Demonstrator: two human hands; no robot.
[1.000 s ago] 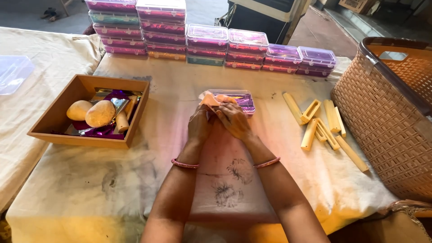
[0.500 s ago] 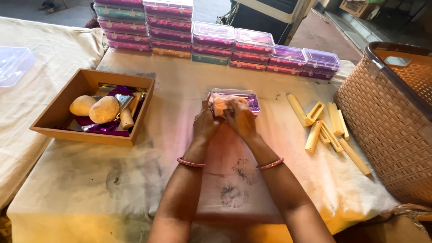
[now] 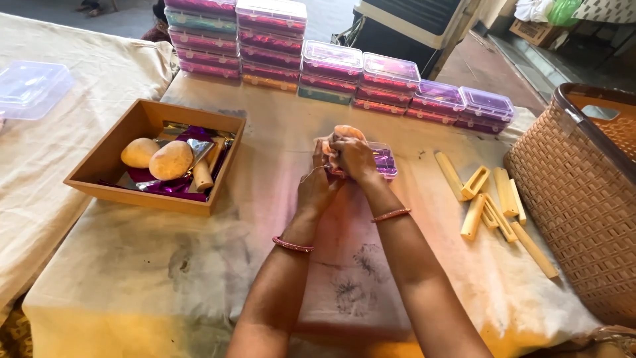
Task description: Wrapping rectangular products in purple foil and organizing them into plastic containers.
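Observation:
My left hand (image 3: 317,189) and my right hand (image 3: 354,158) are pressed together at the middle of the table, both closed around a pale, soft round lump (image 3: 346,132) that peeks out above my fingers. A thin white thread runs from the lump down across my left hand. Directly behind my hands lies a small clear plastic box (image 3: 382,160) with purple contents. Each wrist carries a thin bangle.
A wooden tray (image 3: 106,154) at left holds two tan round lumps (image 3: 171,160), purple foil and a small wooden piece. Stacked clear boxes (image 3: 331,69) line the far edge. Cream wooden strips (image 3: 490,199) lie at right beside a woven plastic basket (image 3: 583,205). An empty clear box (image 3: 30,86) sits far left.
My hands have kept working the lump and lifted it slightly, now higher above the small box. The view has shifted a little; nothing else on the table has moved.

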